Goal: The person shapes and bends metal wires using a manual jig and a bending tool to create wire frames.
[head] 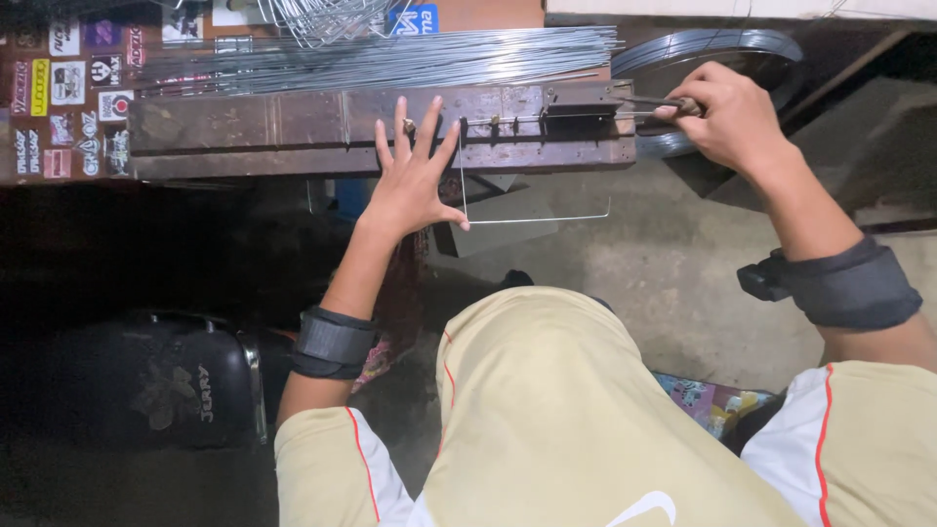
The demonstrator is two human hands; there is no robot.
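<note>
Bent wire [508,200] under left hand [410,181]; right hand [727,117] apparently grips lever handle [649,105].

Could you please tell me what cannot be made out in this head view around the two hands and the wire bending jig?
- Handle: the right hand wraps it; only its tip shows.
- Bent wire: its upper ends merge with the jig, behind the left hand.
- Wire coil: partly hidden by jig and right hand.
- Dark object lower left: too dim to identify.
- Wire rods: count unreadable.

A bundle of straight wire rods [390,60], a wire coil [712,49], a dark stool [156,381] on the floor
</note>
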